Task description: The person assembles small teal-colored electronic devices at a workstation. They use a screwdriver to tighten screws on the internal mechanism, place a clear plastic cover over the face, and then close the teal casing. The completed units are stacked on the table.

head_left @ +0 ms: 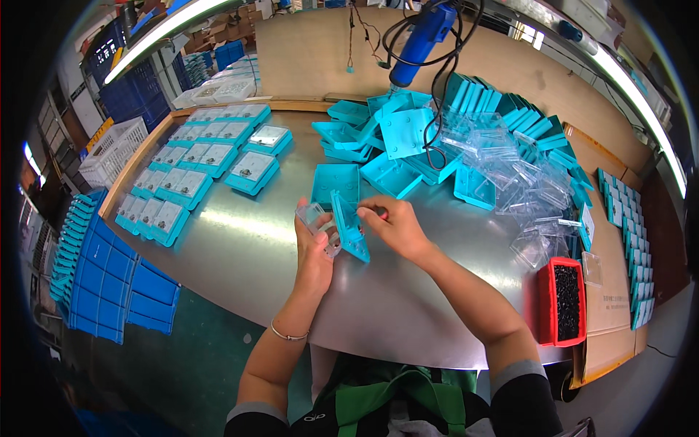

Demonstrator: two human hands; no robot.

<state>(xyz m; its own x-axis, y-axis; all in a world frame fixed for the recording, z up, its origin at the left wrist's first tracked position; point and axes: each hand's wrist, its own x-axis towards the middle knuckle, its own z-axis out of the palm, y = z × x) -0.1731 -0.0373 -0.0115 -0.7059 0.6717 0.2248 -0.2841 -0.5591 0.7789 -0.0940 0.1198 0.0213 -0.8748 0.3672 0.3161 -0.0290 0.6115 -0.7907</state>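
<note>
In front of me my left hand (314, 256) is closed round a clear plastic cover (312, 214). A turquoise plastic case part (345, 231) stands tilted on edge against that cover, just to its right. My right hand (397, 227) is at the right side of the case part, its fingers bent and pinched together. A bit of red shows at those fingertips, too small to name. Just beyond both hands an open turquoise tray (336, 183) lies on the metal table (408, 306).
Finished-looking turquoise cases (186, 186) stand in rows at the left. Loose turquoise trays (405, 132) and clear covers (535, 197) are heaped behind and right. A red bin (545, 306) holds small black parts. A blue electric screwdriver (426, 44) hangs above the heap.
</note>
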